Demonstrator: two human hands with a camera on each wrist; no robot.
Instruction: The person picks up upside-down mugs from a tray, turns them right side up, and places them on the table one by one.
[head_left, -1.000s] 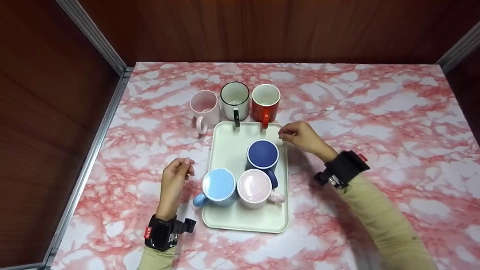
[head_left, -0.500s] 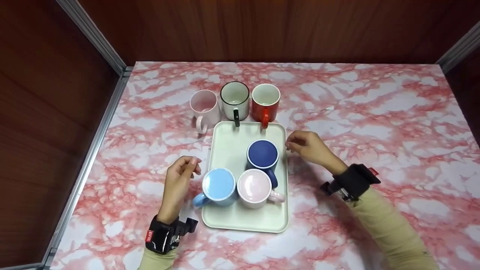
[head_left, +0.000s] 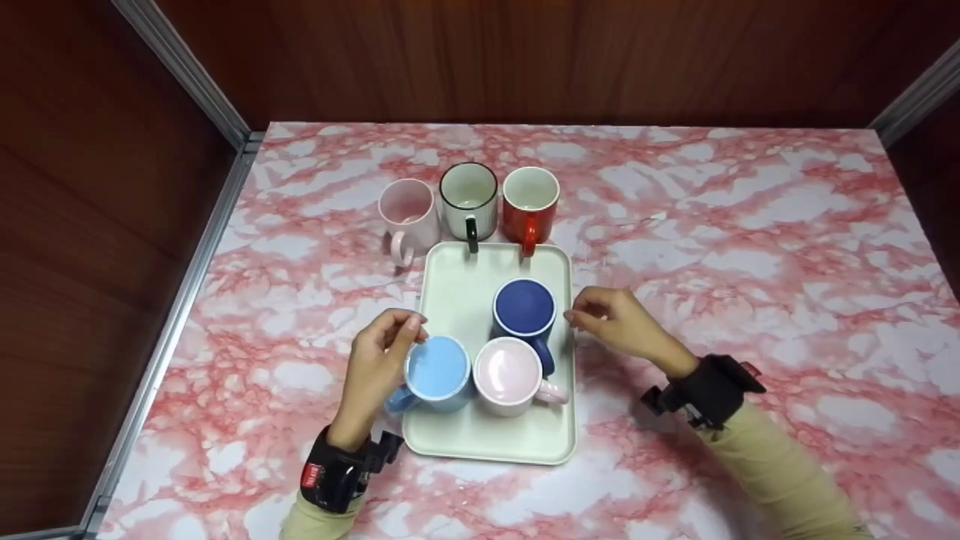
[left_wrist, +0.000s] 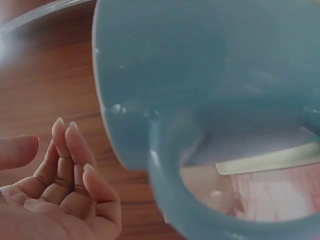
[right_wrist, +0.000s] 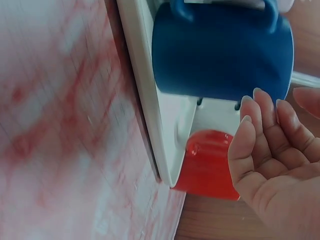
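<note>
A: Hands?
B: Both unloaded. Left hand [head_left: 379, 358]: fingers loosely bent, thumb just off them, at the left side of the light blue mug [head_left: 439, 369]. Wrist view showed a gap to the mug.
A: Right hand [head_left: 628, 328]?
B: Same loose bend, nothing held. Just beside the dark blue mug [head_left: 525, 306], by the right rim of the tray [head_left: 491, 444]. Couldn't tell if it touched the rim.
A: Why there?
B: My read: each hand flanked a mug from the outer side, so neither crossed the cluster.
A: Cluster layout?
B: Light blue and front pink mug [head_left: 510, 371] side by side, dark blue behind the pink. Light blue's handle pointed left past the tray edge, pink's right. Probably so the bodies could sit close.
A: Upside down?
B: Looked it: flat discs inside pale rings. Not certain.
A: Others?
B: Rear pink mug [head_left: 407, 204], white mug [head_left: 470, 191], red mug [head_left: 531, 193] stood upright in a row beyond the tray, handles towards the person, presumably for easy reach.
</note>
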